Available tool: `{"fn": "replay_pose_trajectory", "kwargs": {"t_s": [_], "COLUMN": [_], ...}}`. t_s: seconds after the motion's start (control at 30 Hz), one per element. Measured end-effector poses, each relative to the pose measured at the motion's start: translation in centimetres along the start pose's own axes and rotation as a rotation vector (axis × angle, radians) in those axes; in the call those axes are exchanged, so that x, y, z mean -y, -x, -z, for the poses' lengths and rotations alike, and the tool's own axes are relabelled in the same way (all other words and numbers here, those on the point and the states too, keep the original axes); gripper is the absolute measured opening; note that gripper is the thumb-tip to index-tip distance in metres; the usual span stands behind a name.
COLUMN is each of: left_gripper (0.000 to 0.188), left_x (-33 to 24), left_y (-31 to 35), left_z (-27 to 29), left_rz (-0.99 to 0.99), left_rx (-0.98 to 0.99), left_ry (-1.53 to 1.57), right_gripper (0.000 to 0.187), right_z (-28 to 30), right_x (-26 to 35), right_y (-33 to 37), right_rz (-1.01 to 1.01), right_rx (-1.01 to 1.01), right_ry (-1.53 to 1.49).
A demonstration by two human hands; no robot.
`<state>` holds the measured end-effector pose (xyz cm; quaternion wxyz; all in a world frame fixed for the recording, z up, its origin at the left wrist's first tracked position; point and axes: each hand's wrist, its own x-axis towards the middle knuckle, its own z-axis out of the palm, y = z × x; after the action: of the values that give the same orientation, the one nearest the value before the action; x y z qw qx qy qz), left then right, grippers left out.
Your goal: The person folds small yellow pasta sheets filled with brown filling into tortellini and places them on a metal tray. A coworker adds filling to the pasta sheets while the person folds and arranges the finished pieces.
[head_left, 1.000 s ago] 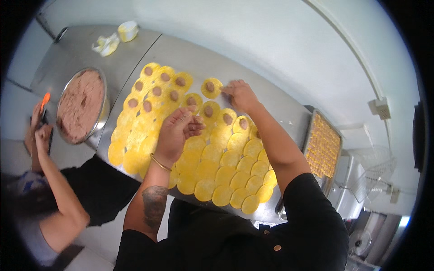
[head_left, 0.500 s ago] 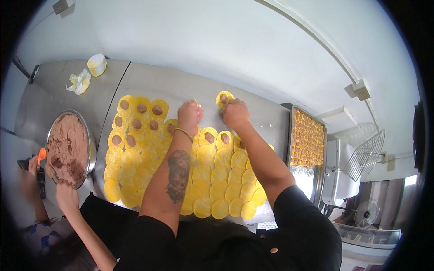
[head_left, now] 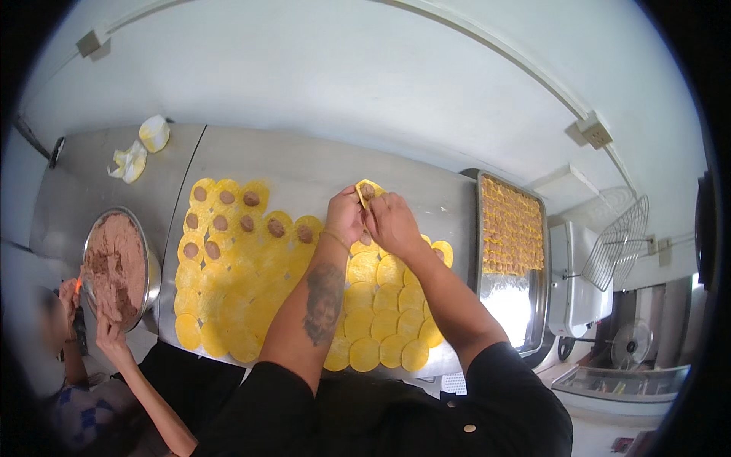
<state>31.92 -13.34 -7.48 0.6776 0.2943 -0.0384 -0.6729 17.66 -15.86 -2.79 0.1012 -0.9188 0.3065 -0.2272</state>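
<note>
Pinching one filled yellow dough round (head_left: 368, 190) between my left hand (head_left: 345, 217) and right hand (head_left: 392, 221), fingers closed; ten filled rounds (head_left: 227, 198) lie beside.

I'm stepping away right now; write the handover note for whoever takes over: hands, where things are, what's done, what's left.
Left hand and right hand: both pinch one filled yellow dough round, lifted off the steel table.
Done: folded pieces fill the far part of the tray on the right.
Waiting: about ten filled rounds at the far left of the sheet.
Left: the many bare rounds nearer you have no filling yet.
Filling: brown paste in the metal bowl at left, where another person's hands work.
</note>
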Motion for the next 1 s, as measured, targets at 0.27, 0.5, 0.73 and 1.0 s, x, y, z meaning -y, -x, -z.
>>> {"fn": "replay_pose_trajectory", "kwargs": {"t_s": [0.27, 0.5, 0.73, 1.0], "left_gripper": [0.028, 0.027, 0.018, 0.025], "left_x": [2.6, 8.7, 15.9, 18.9], "left_y": [11.9, 20.2, 25.5, 31.4], "left_z": [-7.5, -13.3, -17.7, -20.4], "left_rz": [-0.208, -0.508, -0.832, -0.691], "left_rx": [-0.057, -0.093, -0.097, 0.112], "left_ry": [-0.064, -0.272, -0.796, -0.409], "right_gripper": [0.037, 0.031, 0.022, 0.023], "right_z": [2.9, 9.8, 17.2, 23.2], "right_x": [4.1, 6.4, 3.3, 4.4], "right_y": [9.1, 14.4, 20.0, 26.7], "right_rz": [-0.644, -0.491, -0.458, -0.142], "right_rx": [-0.258, -0.346, -0.296, -0.336], "right_ry": [-1.086, -1.286, -1.697, -1.602]}}
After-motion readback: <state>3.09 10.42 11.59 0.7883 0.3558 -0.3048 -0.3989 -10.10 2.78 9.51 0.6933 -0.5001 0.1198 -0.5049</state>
